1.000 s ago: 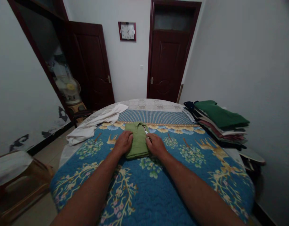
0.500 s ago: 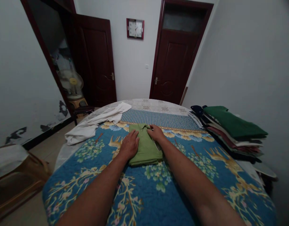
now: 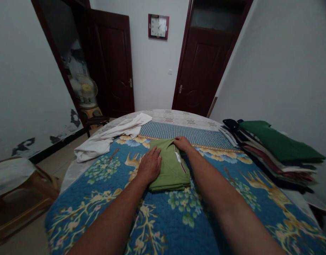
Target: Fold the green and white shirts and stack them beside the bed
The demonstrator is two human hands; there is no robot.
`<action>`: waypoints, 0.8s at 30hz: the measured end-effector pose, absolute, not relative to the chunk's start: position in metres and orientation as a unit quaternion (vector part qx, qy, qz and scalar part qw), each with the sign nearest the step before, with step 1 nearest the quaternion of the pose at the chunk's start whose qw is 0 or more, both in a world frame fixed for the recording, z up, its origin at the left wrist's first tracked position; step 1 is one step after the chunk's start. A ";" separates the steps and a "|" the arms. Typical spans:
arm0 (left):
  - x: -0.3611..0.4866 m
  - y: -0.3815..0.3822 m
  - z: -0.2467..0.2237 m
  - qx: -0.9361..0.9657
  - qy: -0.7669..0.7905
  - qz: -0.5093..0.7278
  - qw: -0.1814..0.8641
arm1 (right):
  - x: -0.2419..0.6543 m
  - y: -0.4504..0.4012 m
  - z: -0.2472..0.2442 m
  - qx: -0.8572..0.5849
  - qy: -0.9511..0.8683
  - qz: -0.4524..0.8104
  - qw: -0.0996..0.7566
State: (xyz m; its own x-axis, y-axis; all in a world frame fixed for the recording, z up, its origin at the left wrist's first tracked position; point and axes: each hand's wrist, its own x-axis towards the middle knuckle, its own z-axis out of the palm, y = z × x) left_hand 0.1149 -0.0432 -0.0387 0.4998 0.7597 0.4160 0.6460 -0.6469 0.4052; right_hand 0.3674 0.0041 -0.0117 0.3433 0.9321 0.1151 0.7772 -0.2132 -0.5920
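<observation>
A folded green shirt [image 3: 168, 170] lies on the blue patterned quilt [image 3: 109, 198] in front of me. A striped band with a white patch shows along the shirt's right side. My left hand [image 3: 150, 165] rests flat on its left part, fingers stretched out. At the far right corner, my right hand [image 3: 183, 143] pinches the fabric, with the fingertips partly hidden.
A crumpled white cloth [image 3: 95, 149] lies at the table's left edge. On the right is a stack of folded clothes with a green garment [image 3: 281, 140] on top. A stool [image 3: 24, 202] stands at the left; beyond the table are doors and a fan [image 3: 84, 88].
My right hand has shifted to the shirt's far right corner, and more of the striped band and white patch shows. My left hand stays on the shirt. The camera view has turned slightly.
</observation>
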 end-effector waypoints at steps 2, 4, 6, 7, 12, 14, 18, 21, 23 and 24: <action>0.115 -0.045 -0.036 0.862 0.412 0.281 0.092 | 0.375 -0.002 -0.020 -0.746 -0.569 0.132 0.321; 0.115 -0.045 -0.035 0.862 0.413 0.279 0.093 | 0.376 -0.009 -0.029 -0.718 -0.586 0.094 0.364; 0.115 -0.044 -0.035 0.859 0.414 0.283 0.098 | 0.375 -0.015 -0.037 -0.688 -0.608 0.055 0.392; 0.115 -0.044 -0.035 0.858 0.414 0.286 0.101 | 0.375 -0.016 -0.038 -0.679 -0.618 0.045 0.395; 0.115 -0.042 -0.036 0.865 0.400 0.287 0.096 | 0.378 -0.012 -0.033 -0.690 -0.615 0.054 0.377; 0.115 -0.041 -0.036 0.869 0.398 0.281 0.092 | 0.379 -0.006 -0.030 -0.710 -0.597 0.070 0.367; 0.115 -0.043 -0.035 0.875 0.393 0.272 0.080 | 0.380 0.007 -0.031 -0.730 -0.572 0.089 0.364; 0.114 -0.045 -0.033 0.882 0.382 0.265 0.070 | 0.381 0.010 -0.035 -0.735 -0.560 0.095 0.369; 0.114 -0.046 -0.031 0.885 0.378 0.263 0.066 | 0.381 0.008 -0.037 -0.734 -0.555 0.104 0.377; 0.114 -0.046 -0.031 0.885 0.378 0.262 0.066 | 0.381 0.006 -0.037 -0.733 -0.553 0.109 0.381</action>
